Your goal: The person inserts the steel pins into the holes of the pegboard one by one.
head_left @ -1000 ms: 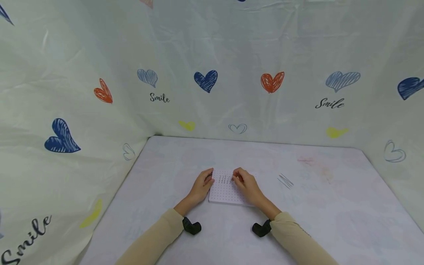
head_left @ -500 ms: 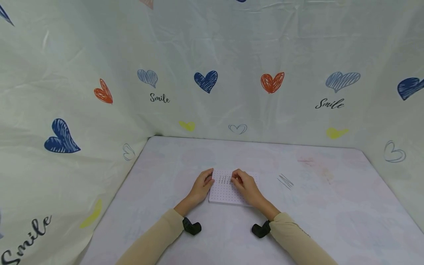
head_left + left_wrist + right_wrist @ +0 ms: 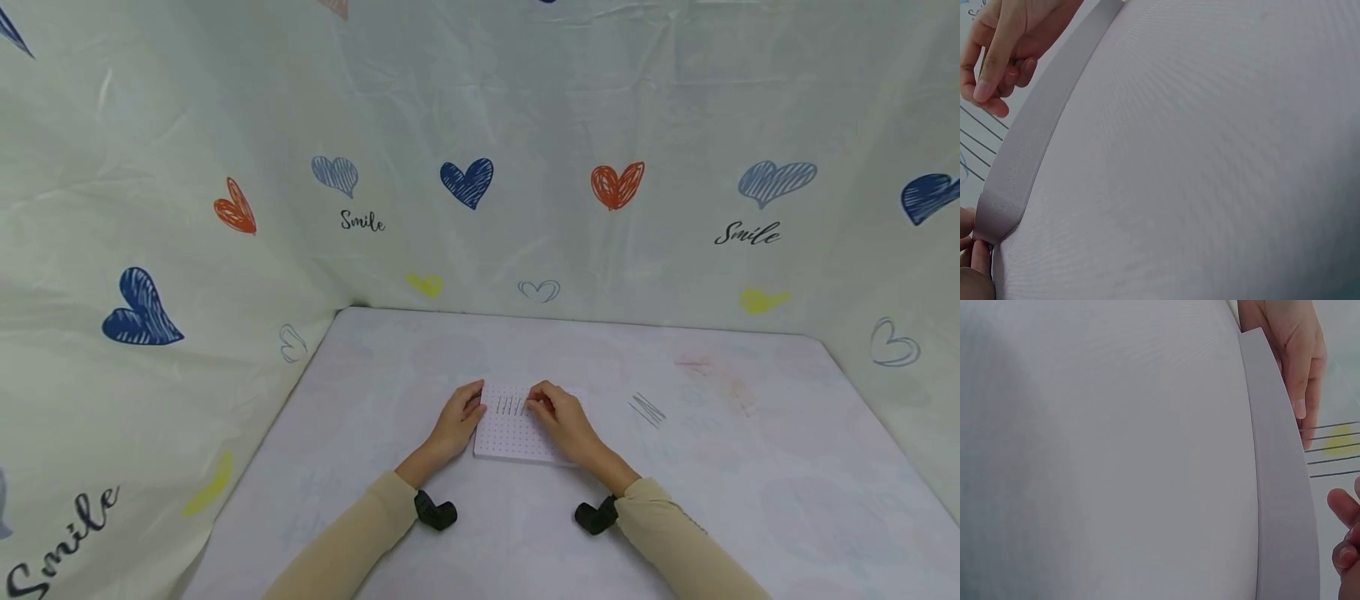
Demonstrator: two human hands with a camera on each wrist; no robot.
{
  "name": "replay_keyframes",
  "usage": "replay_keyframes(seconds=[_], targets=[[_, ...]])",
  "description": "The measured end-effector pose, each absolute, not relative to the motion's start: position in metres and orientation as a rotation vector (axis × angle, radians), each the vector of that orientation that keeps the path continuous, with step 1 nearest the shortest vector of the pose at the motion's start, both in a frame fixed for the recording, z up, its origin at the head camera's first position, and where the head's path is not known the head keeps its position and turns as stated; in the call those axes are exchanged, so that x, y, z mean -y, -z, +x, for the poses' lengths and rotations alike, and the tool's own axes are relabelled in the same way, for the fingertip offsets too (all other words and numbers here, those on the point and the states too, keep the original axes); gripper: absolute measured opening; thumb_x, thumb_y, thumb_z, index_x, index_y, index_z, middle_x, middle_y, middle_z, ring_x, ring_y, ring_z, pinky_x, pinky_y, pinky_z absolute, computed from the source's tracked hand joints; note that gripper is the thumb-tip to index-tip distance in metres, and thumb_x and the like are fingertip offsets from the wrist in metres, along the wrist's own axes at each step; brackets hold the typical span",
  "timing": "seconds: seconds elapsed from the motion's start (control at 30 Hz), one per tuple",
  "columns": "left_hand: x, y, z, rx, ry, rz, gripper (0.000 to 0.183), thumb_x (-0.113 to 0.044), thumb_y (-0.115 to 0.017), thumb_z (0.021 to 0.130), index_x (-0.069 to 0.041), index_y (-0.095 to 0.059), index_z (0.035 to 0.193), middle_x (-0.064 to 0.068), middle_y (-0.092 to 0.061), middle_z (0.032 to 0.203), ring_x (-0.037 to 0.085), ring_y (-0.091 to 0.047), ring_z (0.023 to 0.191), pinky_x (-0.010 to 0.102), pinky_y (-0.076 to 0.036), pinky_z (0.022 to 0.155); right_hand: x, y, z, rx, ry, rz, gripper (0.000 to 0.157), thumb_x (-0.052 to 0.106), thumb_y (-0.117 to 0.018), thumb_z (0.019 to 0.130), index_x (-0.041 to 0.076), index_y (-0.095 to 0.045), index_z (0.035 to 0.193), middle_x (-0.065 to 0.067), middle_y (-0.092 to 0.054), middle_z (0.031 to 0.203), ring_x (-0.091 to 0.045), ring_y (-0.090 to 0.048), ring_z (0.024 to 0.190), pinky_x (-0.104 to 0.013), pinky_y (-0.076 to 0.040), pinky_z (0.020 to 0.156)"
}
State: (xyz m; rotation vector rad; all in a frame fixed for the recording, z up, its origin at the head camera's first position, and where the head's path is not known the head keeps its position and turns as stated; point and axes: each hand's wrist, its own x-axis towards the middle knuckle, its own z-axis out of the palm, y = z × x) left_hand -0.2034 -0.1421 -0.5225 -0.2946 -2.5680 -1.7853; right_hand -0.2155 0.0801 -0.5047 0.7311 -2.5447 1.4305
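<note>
A white pegboard (image 3: 506, 442) dotted with small holes lies on the table. Several thin dark sticks (image 3: 506, 406) stand in a row near its far side. My left hand (image 3: 453, 422) grips the board's left edge, its thumb on the near side of the fingers. Over the board's right part, my right hand (image 3: 558, 421) has its fingers curled, with thumb and forefinger together at the right end of the row. In the left wrist view, the nearest stick (image 3: 997, 122) runs up into the fingertips of the right hand (image 3: 1010, 50). The board's right side is partly hidden under that hand.
Several loose sticks (image 3: 647, 410) lie on the table (image 3: 480, 533) to the right of the board. A pale curtain (image 3: 555, 100) printed with hearts closes off the back and sides. Dark wrist cameras (image 3: 437, 511) hang below both sleeves.
My right hand shifts very slightly at the right end of the stick row. The left hand, the board and the loose sticks stay in place.
</note>
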Motion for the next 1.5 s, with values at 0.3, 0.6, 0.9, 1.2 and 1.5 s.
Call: replay_keyframes(seconds=[0.3,0.6,0.9,1.2,1.5], targets=[[0.142,0.524,-0.205,2.576,1.776,-0.297,0.048,0.002,-0.049,0.103,0.009,-0.035,0.148,0.027,-0.038,0.149,0.037,-0.041,0.137,0.040,-0.037,0.114,-0.101,0.499,-0.220,2.592,-1.424,0.640,0.004,0.006,-0.064,0.097,0.006,-0.062,0.101,0.000,-0.048,0.079,-0.015,-0.045,0.072,-0.022,-0.036,0.057],[0.142,0.525,-0.207,2.517,1.806,-0.370,0.047,0.005,-0.049,0.102,0.014,-0.035,0.145,0.031,-0.038,0.146,0.041,-0.041,0.136,0.042,-0.037,0.113,-0.130,0.495,-0.228,2.567,-1.388,0.568,0.004,0.005,-0.063,0.098,0.002,-0.062,0.101,-0.004,-0.052,0.079,-0.015,-0.044,0.071,-0.021,-0.036,0.055],[0.142,0.524,-0.205,2.480,1.836,-0.370,0.047,0.006,-0.050,0.100,0.016,-0.035,0.144,0.032,-0.038,0.145,0.043,-0.042,0.135,0.046,-0.039,0.112,-0.159,0.496,-0.232,2.606,-1.326,0.385,0.006,0.006,-0.062,0.098,0.000,-0.063,0.101,-0.006,-0.048,0.079,-0.018,-0.043,0.072,-0.020,-0.034,0.053],[0.144,0.525,-0.205,2.539,1.780,-0.361,0.047,0.005,-0.049,0.102,0.013,-0.035,0.146,0.030,-0.038,0.146,0.040,-0.041,0.137,0.040,-0.038,0.113,-0.185,0.498,-0.232,2.606,-1.219,0.288,0.010,0.007,-0.065,0.097,-0.002,-0.065,0.100,-0.008,-0.051,0.079,-0.018,-0.041,0.069,-0.023,-0.032,0.052],[0.142,0.519,-0.202,2.527,1.777,-0.349,0.046,0.006,-0.049,0.101,0.016,-0.035,0.144,0.033,-0.038,0.145,0.043,-0.041,0.136,0.047,-0.037,0.113,-0.204,0.503,-0.230,2.606,-1.145,0.220,0.009,0.005,-0.068,0.094,-0.004,-0.069,0.095,-0.012,-0.060,0.086,-0.022,-0.050,0.080,-0.026,-0.041,0.068]])
